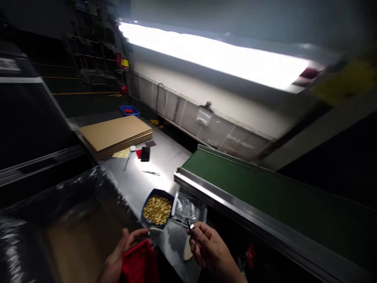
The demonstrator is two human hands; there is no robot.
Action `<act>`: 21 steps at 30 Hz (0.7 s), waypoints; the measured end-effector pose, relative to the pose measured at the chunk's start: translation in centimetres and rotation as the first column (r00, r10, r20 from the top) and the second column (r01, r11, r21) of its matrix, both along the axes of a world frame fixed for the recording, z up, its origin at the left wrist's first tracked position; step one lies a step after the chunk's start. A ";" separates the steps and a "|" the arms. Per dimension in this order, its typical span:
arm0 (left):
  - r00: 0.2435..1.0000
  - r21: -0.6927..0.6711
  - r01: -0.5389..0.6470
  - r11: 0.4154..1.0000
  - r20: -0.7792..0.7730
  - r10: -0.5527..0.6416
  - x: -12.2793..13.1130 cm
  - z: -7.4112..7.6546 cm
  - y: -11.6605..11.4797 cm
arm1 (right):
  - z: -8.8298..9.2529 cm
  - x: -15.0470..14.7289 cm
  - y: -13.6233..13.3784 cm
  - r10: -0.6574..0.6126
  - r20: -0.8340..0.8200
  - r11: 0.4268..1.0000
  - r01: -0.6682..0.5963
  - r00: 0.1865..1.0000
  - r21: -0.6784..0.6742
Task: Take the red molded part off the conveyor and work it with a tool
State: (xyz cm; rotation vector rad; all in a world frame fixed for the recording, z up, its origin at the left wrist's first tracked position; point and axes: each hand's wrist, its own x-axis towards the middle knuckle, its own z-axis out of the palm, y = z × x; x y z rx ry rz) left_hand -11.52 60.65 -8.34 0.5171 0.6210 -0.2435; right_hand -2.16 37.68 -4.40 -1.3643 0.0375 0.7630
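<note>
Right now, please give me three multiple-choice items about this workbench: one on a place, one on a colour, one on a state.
1. Where is the blue tray of small gold parts?
A. On the green belt
B. On the metal table, just beyond the hands
C. On the cardboard stack

2. What colour is the thing that the left hand grips?
A. Red
B. Yellow
C. White

3. How does the right hand hold the small metal piece?
A. Flat on an open palm
B. Pinched at the fingertips
C. It does not touch it

Answers:
1 B, the tray sits on the metal table beside the green belt, far from the cardboard stack.
2 A, the red object shows under the fingers.
3 B, the piece stands up between thumb and fingertips.
</note>
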 end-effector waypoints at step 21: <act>0.990 0.093 -0.119 0.989 0.088 0.110 1.1 4.5 -2.3 | 1.9 -2.2 7.0 0.514 0.725 0.852 -0.170 0.458 -0.496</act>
